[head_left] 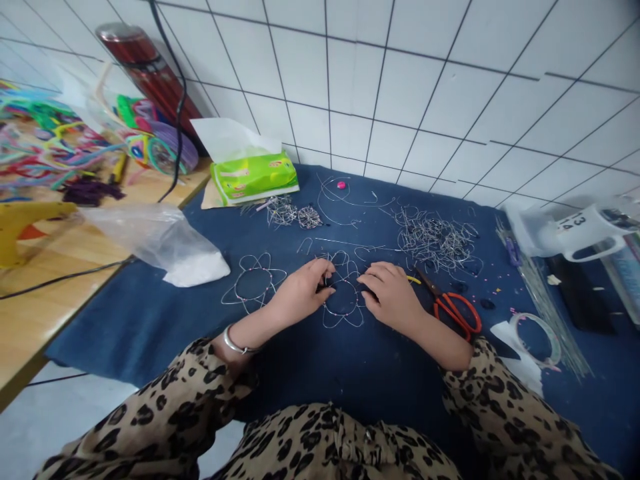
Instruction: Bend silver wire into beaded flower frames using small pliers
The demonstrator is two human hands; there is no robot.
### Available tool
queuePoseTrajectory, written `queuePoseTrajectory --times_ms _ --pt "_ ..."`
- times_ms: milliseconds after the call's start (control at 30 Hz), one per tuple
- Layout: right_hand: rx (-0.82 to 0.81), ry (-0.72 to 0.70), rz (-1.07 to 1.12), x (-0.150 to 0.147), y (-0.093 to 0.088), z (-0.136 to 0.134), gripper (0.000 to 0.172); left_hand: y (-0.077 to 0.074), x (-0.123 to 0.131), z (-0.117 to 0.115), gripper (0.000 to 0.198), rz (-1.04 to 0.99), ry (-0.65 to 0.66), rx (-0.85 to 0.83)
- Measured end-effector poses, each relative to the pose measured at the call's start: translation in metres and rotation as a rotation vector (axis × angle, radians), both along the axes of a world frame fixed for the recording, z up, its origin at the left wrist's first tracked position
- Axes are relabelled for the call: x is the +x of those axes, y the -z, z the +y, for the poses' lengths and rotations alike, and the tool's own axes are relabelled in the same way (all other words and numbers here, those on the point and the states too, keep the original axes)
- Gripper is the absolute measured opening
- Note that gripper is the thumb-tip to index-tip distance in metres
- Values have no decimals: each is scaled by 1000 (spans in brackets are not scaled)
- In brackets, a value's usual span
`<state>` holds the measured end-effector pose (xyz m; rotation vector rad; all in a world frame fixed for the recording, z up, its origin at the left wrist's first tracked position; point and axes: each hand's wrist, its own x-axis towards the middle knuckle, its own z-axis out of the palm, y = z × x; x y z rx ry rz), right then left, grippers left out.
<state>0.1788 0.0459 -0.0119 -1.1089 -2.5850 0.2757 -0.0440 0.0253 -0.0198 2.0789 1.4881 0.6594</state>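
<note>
A silver wire flower [341, 314] with a round centre ring, looped petals and small pink beads lies flat on the blue cloth between my hands. My left hand [303, 288] is curled at its left side, thumb and forefinger closed on the wire petals. From the right, my right hand [393, 293] grips the petals on that side, its fingers bent and partly hiding them. A second beaded wire flower [253, 269] rests to the left of my left hand. Just beyond my right wrist lie red-handled scissors [457, 313].
A tangled heap of wire [437, 240] sits behind my right hand. Toward the wall are a green tissue pack [255, 177] and a pink bead-like piece [341, 185]. Left stands a plastic bag of white material [195, 267]; right, a tape roll [537, 340] and a white jug [585, 233].
</note>
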Motion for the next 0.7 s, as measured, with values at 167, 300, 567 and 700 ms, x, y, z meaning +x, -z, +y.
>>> queuePoseTrajectory --times_ms 167,300,567,700 --pt "-5 46 71 -1 2 0 31 -2 3 -2 33 -139 13 -21" --pt "-8 55 101 -1 2 -1 33 -8 3 -4 32 -180 65 -4" --pt "-55 60 83 0 1 1 26 -4 -7 1 22 -202 -42 -34" --pt "-75 28 158 -1 -3 -1 23 -5 -6 0 22 -247 22 -65"
